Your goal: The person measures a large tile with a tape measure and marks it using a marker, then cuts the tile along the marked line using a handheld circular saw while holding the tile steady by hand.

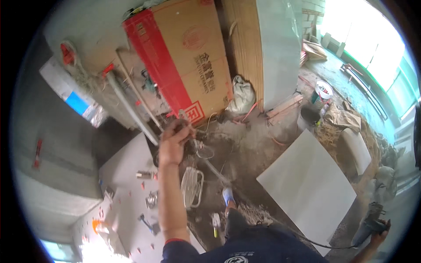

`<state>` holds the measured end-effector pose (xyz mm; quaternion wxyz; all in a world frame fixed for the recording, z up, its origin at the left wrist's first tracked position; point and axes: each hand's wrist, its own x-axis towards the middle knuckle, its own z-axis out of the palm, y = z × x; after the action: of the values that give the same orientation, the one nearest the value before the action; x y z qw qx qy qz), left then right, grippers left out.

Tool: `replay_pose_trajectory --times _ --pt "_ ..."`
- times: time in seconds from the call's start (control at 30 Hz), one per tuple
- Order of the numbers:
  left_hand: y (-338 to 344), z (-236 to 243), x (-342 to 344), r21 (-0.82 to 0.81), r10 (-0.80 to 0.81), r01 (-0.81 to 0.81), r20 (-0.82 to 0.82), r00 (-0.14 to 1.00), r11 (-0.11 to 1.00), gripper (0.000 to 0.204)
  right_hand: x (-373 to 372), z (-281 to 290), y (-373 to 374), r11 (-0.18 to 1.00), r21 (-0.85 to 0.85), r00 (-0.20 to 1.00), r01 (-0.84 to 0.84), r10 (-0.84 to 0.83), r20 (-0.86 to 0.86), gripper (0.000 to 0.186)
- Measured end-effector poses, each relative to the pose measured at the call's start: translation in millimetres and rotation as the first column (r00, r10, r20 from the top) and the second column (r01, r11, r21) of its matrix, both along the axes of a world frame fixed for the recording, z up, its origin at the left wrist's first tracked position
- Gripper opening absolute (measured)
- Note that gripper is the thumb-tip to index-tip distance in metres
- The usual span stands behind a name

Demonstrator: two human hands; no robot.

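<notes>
My left hand (172,142) is raised ahead of me with its fingers curled together. Whatever it may hold is too blurred to make out. Just beyond its fingertips a thin metal rod (215,168) with a wire-like loop slants over the dirty floor; I cannot tell whether they touch. Far out at the lower right, my right hand (382,232) grips a dark corded power tool (368,225), whose exact kind is unclear. Its black cable (307,240) runs back across my front. A large pale tile (311,188) lies between the tool and my feet.
Tiled floor with red levelling clips (142,185) lies left, bearing a hammer-like tool (149,223). A clear plastic carrier (191,187) stands near my left forearm. Ahead leans a big cardboard box (197,61). Buckets (323,90) and a sand heap (331,138) are at right.
</notes>
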<state>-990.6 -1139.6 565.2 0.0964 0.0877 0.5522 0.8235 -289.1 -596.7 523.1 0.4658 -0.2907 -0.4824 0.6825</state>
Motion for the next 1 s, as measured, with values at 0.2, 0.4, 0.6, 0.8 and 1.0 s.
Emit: replay_pose_trajectory --times 0.2,0.4,0.6,0.8,1.0 --pt "-42 48 -118 -0.331 -0.039 -0.009 -0.136 0.99 0.944 0.02 -154 -69 -79 0.979 -0.099 0.984 0.178 -0.18 -0.006 0.017" --pt "-36 18 -217 -0.364 -0.019 -0.063 -0.217 0.976 0.929 0.028 -325 -90 -85 0.582 -0.753 0.918 0.306 -0.389 0.073 0.025" --pt "-51 -30 -265 -0.412 -0.058 -0.015 -0.165 0.985 0.911 0.049 -422 -162 -49 0.594 -0.708 0.901 0.381 -0.409 0.143 0.03" --pt "-28 -57 -290 -0.451 0.232 -0.287 -0.173 0.957 0.845 0.042 -550 -139 -7 0.293 -0.909 0.799 0.296 -0.598 0.067 0.025" --pt "-7 -171 -397 -0.321 0.283 -0.265 0.01 0.959 0.909 0.049 -638 -215 70 0.397 -0.84 0.806 0.369 -0.587 0.077 0.024"
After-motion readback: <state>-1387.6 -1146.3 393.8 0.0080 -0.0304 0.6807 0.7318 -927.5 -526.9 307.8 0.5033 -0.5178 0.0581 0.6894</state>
